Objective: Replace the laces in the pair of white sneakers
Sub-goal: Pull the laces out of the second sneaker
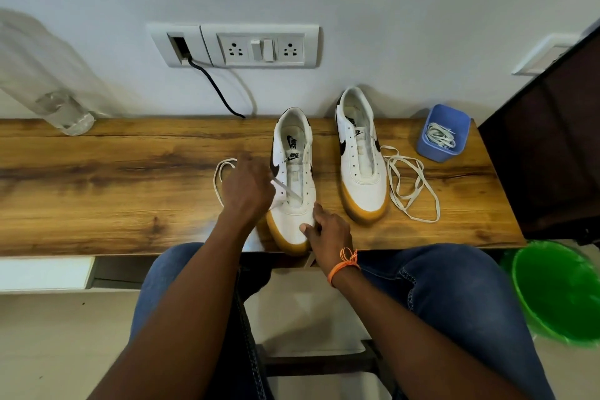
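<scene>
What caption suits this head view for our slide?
Left hand pulls a lace through the near sneaker while the right hand steadies its toe.

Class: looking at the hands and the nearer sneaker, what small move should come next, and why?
Probably draw the lace clear of the eyelets: the left hand pinches it taut across the near sneaker, which the right hand steadies at the toe.

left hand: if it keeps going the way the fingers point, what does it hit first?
Likely the left sneaker: the left hand grips its lace right beside the eyelets, fingers aimed up and right toward the tongue. Depth from this head view is unclear.
</scene>
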`<action>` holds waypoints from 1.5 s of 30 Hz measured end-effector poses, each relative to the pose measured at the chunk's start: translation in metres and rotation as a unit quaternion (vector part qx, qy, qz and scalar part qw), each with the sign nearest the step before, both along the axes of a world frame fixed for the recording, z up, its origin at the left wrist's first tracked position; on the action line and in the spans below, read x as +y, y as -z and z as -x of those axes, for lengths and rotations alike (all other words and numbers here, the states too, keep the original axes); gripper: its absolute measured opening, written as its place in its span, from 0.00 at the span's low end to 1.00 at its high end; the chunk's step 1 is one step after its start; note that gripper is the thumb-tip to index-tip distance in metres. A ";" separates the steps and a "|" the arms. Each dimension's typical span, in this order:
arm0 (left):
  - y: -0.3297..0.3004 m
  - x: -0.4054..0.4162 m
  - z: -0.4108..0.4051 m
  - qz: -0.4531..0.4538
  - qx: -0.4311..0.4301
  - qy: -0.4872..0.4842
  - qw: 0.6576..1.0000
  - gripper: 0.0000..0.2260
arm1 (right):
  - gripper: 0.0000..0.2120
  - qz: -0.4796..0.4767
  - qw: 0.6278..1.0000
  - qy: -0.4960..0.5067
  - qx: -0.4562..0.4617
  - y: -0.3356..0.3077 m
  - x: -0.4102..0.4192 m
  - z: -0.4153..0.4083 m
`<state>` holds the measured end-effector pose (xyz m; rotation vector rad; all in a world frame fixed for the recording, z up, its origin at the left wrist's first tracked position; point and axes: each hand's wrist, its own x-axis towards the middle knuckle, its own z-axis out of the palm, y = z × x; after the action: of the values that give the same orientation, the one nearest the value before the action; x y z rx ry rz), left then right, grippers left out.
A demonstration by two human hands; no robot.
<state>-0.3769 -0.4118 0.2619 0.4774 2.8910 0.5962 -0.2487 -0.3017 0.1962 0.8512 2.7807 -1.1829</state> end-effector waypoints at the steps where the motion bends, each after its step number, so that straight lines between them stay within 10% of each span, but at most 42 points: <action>1: -0.002 -0.003 -0.001 0.013 0.001 -0.002 1.000 0.08 | 0.29 0.001 1.000 0.001 -0.003 0.000 0.000 0.000; 22: 0.030 0.022 -0.017 0.032 -0.031 0.159 0.986 0.05 | 0.30 -0.074 0.996 -0.040 -0.027 0.001 -0.004 0.000; 29: 0.031 0.027 -0.027 0.078 0.026 0.106 0.991 0.09 | 0.32 -0.067 0.996 -0.046 -0.046 0.001 -0.005 0.004; 45: 0.023 0.024 -0.017 -0.099 -0.147 -0.052 0.983 0.07 | 0.26 -0.043 0.998 -0.019 -0.048 0.012 -0.010 0.010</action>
<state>-0.3595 -0.3876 0.2388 0.2381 2.5994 0.8947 -0.2582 -0.3115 0.1842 0.8341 2.7741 -0.9950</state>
